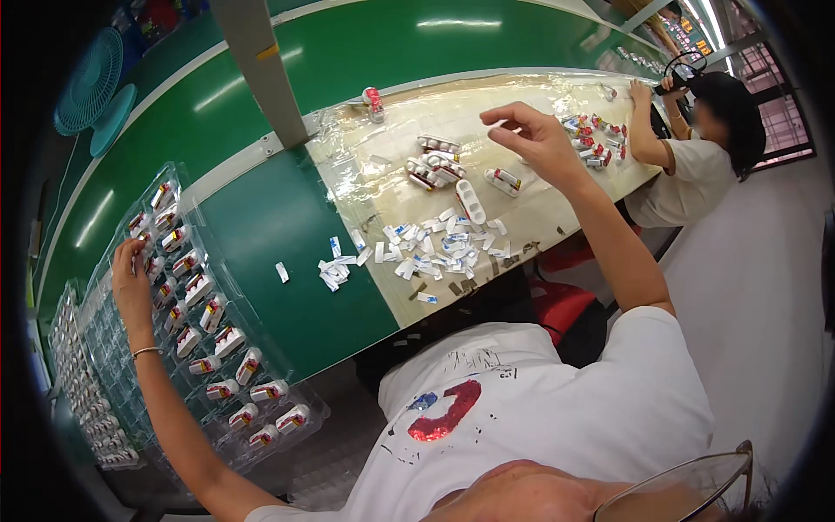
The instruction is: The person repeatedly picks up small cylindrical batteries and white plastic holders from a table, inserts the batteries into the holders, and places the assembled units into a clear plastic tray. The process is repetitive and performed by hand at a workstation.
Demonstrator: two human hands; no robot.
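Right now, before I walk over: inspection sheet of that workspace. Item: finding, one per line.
Surface: green bench top; glossy pale plastic sheet over its right part.
Job's things: clear plastic tray, partly filled with small white-and-red packs; loose packs on the sheet, beside a white plastic holder with rounded recesses.
Clutter: small rectangular white-and-blue slips, scattered; dark patches at the near edge, scraps or wear unclear.
Left hand: at the tray, fingers among the packs; grip unclear.
Right hand: raised above the sheet, thumb and fingertips close; contents unclear.
Cables: thin black loops near the co-worker, possibly wires.
Surroundings: teal fan at left; co-worker at right; red seat beyond the near edge.
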